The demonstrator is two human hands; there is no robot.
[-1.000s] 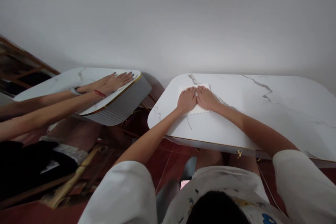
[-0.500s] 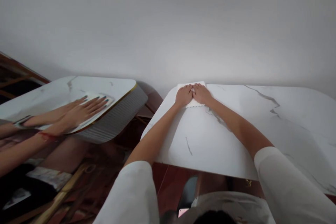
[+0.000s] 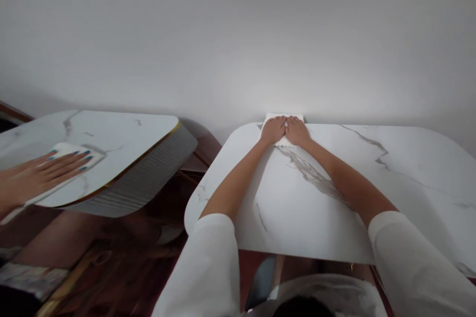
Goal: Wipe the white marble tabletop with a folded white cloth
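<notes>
A white cloth [image 3: 284, 141] with a scalloped edge lies at the far edge of the white marbled table [image 3: 297, 208], close to the wall. Side by side on it, my left hand [image 3: 273, 130] and my right hand [image 3: 296, 131] rest flat, palms down, their fingers pointing toward the wall. The inner edges of the two hands meet. Both press the cloth against the tabletop, and its far edge reaches slightly past the table's rim.
To the left stands a second marbled table [image 3: 137, 133] with a gold rim and ribbed side. A co-worker's hand [image 3: 59, 168] with blue-green nails lies on a white cloth [image 3: 67, 148] there. The grey-white wall [image 3: 238, 34] borders both tables.
My hands and the cloth have slid right along the table's far edge. On the other table, the co-worker's hands and cloth have moved left and nearer. The view has shifted slightly.
</notes>
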